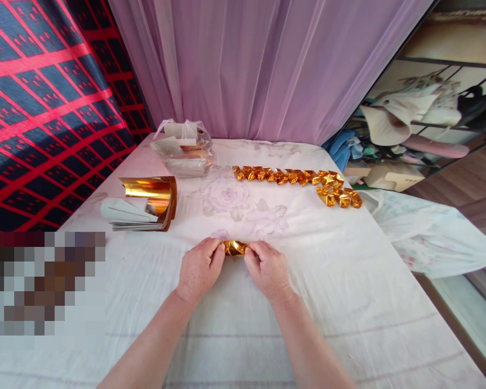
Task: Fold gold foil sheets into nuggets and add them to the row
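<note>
My left hand [200,265] and my right hand [268,268] pinch the two ends of a shiny gold foil paper piece [235,248], low over the middle of the table. Its exposed middle looks rounded and creased; the ends are hidden in my fingers. Beyond my hands lies a row of folded gold foil pieces [289,176], bending back in a shorter line at its right end. To the left rests a curled stack of gold foil sheets [149,190], with white paper backs [127,209] showing in front.
A clear plastic bag [184,154] of paper stacks stands at the back left. The table wears a white floral cloth [235,324]. A purple curtain [247,70] hangs behind. Cluttered shelves [413,119] and a draped pale cloth [433,232] are on the right. The left corner is pixelated.
</note>
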Motion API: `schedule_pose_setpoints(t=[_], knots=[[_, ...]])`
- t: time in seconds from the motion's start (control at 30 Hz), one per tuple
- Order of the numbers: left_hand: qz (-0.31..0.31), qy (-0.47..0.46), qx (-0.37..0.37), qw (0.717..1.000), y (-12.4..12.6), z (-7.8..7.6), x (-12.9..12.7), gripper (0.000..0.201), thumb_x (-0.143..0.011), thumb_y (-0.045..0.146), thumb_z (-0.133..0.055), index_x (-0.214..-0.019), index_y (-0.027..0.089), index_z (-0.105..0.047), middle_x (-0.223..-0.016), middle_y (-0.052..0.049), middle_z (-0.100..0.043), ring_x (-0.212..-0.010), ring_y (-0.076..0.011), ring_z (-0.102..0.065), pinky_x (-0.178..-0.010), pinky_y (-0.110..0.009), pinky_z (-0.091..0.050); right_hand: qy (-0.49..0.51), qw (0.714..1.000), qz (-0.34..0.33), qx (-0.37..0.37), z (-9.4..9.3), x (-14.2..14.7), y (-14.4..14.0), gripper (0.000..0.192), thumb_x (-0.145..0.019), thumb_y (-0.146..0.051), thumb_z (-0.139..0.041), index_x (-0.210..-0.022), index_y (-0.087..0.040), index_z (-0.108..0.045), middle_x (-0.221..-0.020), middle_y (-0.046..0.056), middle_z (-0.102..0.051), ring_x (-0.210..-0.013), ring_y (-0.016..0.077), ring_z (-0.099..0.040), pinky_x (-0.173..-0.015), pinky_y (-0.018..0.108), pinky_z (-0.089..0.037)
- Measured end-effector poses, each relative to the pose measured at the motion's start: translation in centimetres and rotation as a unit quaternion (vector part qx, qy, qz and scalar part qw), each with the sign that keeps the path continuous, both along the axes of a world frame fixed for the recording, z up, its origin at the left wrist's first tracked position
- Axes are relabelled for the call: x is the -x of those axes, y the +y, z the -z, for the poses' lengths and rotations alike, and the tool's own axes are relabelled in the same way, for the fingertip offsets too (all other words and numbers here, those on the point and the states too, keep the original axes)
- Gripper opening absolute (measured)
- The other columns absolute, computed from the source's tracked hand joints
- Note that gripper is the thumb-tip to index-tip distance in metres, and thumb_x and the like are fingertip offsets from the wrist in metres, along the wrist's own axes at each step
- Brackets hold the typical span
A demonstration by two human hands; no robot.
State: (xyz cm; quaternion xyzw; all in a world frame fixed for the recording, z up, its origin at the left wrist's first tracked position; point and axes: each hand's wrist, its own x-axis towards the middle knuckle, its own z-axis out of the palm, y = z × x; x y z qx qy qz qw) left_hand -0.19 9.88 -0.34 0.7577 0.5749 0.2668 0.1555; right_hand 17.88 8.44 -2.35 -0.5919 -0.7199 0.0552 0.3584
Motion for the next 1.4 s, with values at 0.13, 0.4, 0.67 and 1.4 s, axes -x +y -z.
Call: schedule_pose_setpoints(t=[0.13,0.4,0.67,1.4], knots=[[-0.006,-0.015,0.008,1.000,0.06,0.00,0.00,0.025,-0.093,0.025,-0.041,-0.071,0.022,-0.054,-0.070,0.000,-0.062,-0.066,-0.0149,-0.058,-0.061,-0.026,-0.037,0.004,1.000,-0.007,-0.006,0.02,0.05,-0.06,0.024,-0.091,-0.022,-0.046,-0.072,-0.020,-0.061,-0.065,0.001,-0.062,-0.059,0.0137,-0.058,-0.059,0.025,-0.037],[0.029,-0.014,0.005,0.999,0.09,-0.14,0.17,0.027,-0.093,0.028,-0.040,-0.069,0.021,-0.051,-0.066,0.001,-0.058,-0.062,-0.0143,-0.055,-0.059,-0.025,-0.036,0.023,1.000,-0.001,0.002,0.02,-0.08,-0.05,0.026,-0.092,-0.025,-0.046,-0.072,-0.020,-0.061,-0.065,0.001,-0.062,-0.059,0.0137,-0.057,-0.058,0.025,-0.036],[0.026,-0.037,-0.001,0.999,0.19,-0.22,0.11,0.028,-0.093,0.029,-0.038,-0.069,0.021,-0.051,-0.066,0.000,-0.058,-0.062,-0.0142,-0.055,-0.059,-0.025,-0.036,0.018,1.000,-0.019,-0.017,-0.13,0.04,-0.10,0.026,-0.093,-0.024,-0.045,-0.072,-0.020,-0.060,-0.065,0.001,-0.062,-0.060,0.0136,-0.057,-0.060,0.025,-0.036],[0.033,-0.057,0.003,0.998,0.22,-0.39,0.06,0.030,-0.091,0.030,-0.037,-0.063,0.022,-0.043,-0.059,0.001,-0.051,-0.057,-0.0132,-0.049,-0.055,-0.025,-0.034,0.042,0.999,-0.033,0.009,-0.44,-0.10,-0.12,0.029,-0.092,-0.024,-0.045,-0.064,-0.021,-0.054,-0.060,0.000,-0.056,-0.058,0.0122,-0.053,-0.059,0.024,-0.035]])
